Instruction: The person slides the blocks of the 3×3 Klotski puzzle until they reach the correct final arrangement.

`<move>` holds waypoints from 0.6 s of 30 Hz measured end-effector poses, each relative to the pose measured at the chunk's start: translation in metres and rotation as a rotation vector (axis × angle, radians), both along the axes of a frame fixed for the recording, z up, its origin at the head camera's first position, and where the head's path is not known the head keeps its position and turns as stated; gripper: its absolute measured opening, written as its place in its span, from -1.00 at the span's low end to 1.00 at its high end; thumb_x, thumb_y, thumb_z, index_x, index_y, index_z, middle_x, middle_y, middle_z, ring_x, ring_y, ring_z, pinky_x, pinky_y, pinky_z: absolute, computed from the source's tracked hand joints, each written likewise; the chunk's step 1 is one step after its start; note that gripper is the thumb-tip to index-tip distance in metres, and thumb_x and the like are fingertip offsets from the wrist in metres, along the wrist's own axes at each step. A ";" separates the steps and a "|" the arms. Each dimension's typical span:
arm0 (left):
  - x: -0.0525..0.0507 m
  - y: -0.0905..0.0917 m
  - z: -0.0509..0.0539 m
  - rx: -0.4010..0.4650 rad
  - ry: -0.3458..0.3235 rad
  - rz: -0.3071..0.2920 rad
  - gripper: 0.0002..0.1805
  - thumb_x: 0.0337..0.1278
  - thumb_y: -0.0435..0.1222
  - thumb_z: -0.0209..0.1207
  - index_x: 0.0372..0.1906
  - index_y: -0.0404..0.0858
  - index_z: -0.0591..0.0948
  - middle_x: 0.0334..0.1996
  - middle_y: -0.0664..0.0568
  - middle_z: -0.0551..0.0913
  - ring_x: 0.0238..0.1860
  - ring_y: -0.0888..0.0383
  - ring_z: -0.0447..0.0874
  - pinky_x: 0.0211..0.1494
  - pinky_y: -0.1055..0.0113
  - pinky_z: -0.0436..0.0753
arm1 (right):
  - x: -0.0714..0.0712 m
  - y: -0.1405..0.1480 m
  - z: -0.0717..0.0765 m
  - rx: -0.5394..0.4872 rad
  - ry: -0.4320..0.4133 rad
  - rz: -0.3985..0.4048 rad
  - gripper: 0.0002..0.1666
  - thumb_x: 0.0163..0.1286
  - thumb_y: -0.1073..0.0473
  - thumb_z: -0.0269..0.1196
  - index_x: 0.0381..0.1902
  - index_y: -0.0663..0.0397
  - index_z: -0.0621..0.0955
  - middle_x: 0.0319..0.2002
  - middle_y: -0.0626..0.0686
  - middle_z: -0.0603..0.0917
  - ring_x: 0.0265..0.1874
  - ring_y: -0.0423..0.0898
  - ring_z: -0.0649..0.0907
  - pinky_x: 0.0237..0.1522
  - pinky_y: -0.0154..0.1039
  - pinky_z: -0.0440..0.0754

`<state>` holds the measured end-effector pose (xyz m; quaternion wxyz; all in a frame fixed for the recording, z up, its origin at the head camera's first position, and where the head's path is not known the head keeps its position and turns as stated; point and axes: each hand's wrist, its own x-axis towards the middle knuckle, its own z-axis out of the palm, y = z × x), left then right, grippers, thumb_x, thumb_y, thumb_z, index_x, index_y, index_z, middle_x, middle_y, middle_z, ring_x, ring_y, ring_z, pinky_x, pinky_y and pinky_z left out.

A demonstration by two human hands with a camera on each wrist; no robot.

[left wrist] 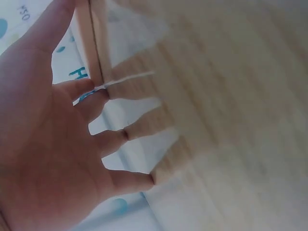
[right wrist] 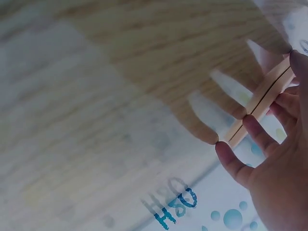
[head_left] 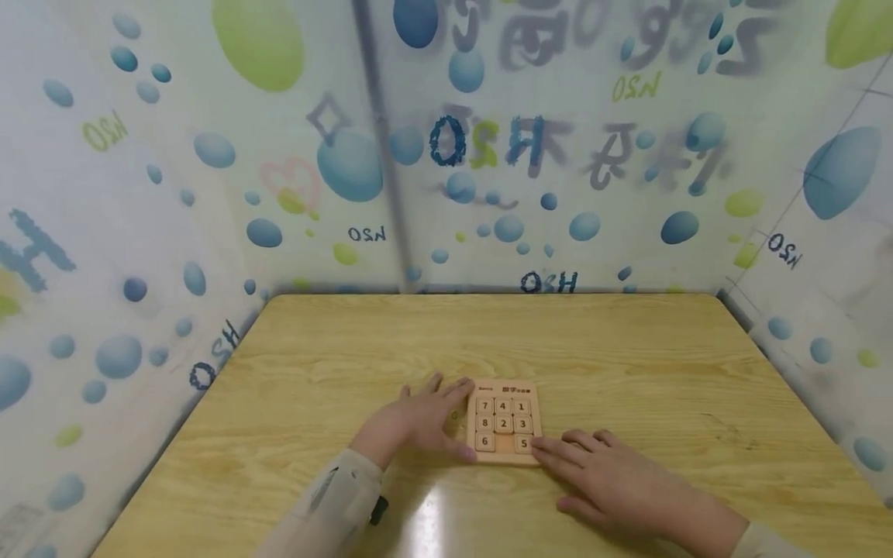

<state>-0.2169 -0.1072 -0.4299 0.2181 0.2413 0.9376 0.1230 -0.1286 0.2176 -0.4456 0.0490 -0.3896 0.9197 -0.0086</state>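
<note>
On the desk (head_left: pixel 335 341), the left hand (head_left: pixel 415 418), grip spread, touches the board (head_left: pixel 504 458) at nine o'clock; the right hand (head_left: pixel 614 482), likewise spread, at four.

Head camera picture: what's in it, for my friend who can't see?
A number puzzle lies on a wooden table, its tiles reading 7 4 1, 8 2 3, then 6, a gap, 5. A person's left fingers and right fingers are at its sides. Behind is a bubble-patterned wall.

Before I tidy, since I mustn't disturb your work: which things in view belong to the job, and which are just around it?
In the job:
puzzle board
numbered tiles
left hand
right hand

Just around:
wooden table
patterned walls
</note>
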 end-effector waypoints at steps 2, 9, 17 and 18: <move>0.001 0.000 0.000 0.004 -0.002 0.007 0.33 -0.01 0.44 0.38 0.77 0.13 -0.06 0.78 0.22 -0.11 0.78 -0.19 -0.28 0.66 -0.54 -0.21 | 0.000 -0.001 0.000 0.001 0.004 0.001 -0.19 0.66 -0.45 -0.14 0.71 -0.31 0.23 0.66 -0.22 0.33 0.46 0.00 0.53 0.31 0.26 0.64; 0.003 0.001 0.002 0.002 0.017 0.004 0.32 0.01 0.42 0.38 0.76 0.12 -0.04 0.78 0.20 -0.09 0.78 -0.21 -0.25 0.65 -0.56 -0.20 | -0.001 -0.001 0.001 -0.010 -0.022 -0.011 -0.19 0.66 -0.46 -0.15 0.69 -0.32 0.26 0.65 -0.23 0.34 0.46 0.01 0.53 0.31 0.28 0.63; 0.005 0.004 0.006 -0.005 0.007 0.005 0.29 0.05 0.39 0.39 0.76 0.09 -0.01 0.78 0.16 -0.06 0.78 -0.21 -0.22 0.66 -0.56 -0.16 | -0.001 0.000 -0.001 -0.013 -0.034 -0.017 -0.21 0.66 -0.46 -0.15 0.68 -0.34 0.27 0.65 -0.25 0.33 0.46 0.00 0.53 0.30 0.28 0.63; 0.006 0.004 0.007 -0.007 0.007 0.008 0.29 0.05 0.39 0.40 0.76 0.09 -0.01 0.78 0.16 -0.06 0.78 -0.21 -0.22 0.66 -0.56 -0.16 | -0.001 0.000 -0.001 -0.015 -0.033 -0.016 -0.21 0.66 -0.46 -0.15 0.68 -0.35 0.27 0.65 -0.25 0.33 0.47 0.01 0.52 0.30 0.29 0.63</move>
